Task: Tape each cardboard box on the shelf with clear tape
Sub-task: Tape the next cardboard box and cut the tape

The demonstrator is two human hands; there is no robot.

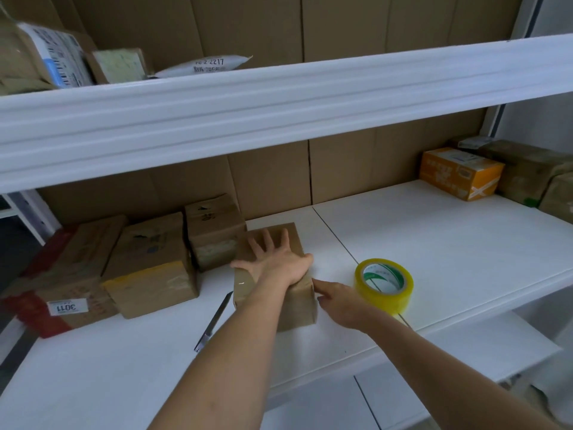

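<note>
The small brown cardboard box (273,274) lay on the white shelf board (434,243), near the middle. Its long side ran from me toward the back wall, leaning a little to the left. A shiny strip of clear tape showed on its front left corner.

The roll of yellow-looking clear tape (384,285) lay flat on the shelf just to the right of the box, with its hole facing up. A thin silver cutter knife (214,321) lay on the shelf just left of the box, pointing about the same way as the box.

Three more brown cardboard boxes (152,262) stood in a row to the left, close together. The nearest of them was just beside my box. An orange cardboard box (459,172) sat far off at the right back corner, next to some dull brown parcels (527,172). Brown cardboard sheets (341,169) covered the wall behind the shelf. Another white shelf (279,103) hung above, with a white soft mail bag (204,66) and more packages on it.

My left hand (276,262) lay flat on top of the box with the fingers spread wide, pressing down. My arm reached straight out from the bottom. My right hand (338,297) was by the right front corner of the box, with the fingers reaching toward its side. I could not tell whether they were pinching the box or tape there.
</note>
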